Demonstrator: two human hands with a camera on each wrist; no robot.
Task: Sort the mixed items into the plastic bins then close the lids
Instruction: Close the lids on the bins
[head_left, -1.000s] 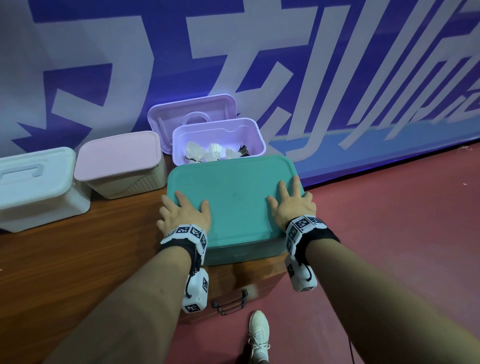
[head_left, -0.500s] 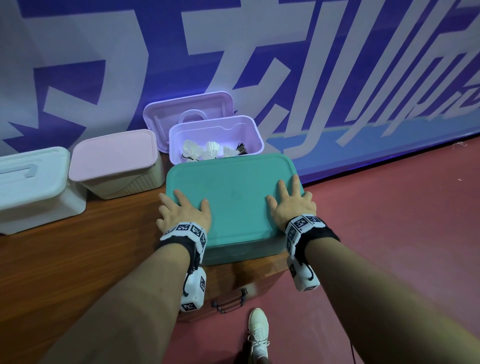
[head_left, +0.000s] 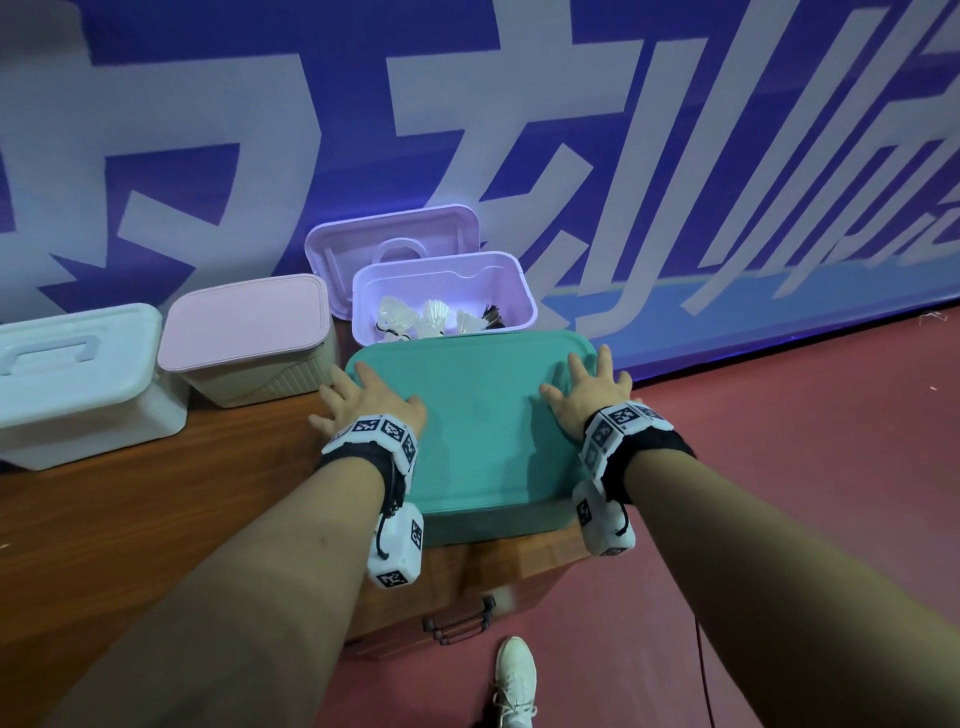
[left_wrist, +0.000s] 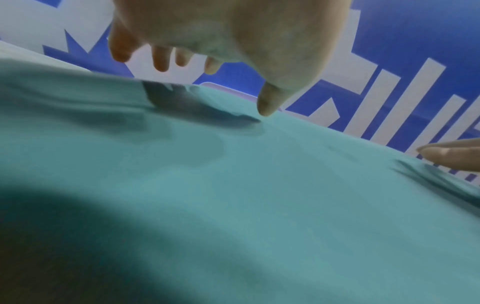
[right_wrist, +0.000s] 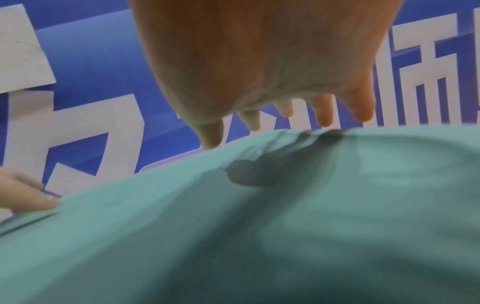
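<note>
Four plastic bins: teal bin, lilac bin, pink-lidded bin, white bin. About four shuttlecocks. Two hands, one white shoe.

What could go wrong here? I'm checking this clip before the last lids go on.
The green bin sits at the table's corner; uneven pressing from the left hand or right hand might tip it. The purple bin right behind is open, so a shove could spill its shuttlecocks.
</note>
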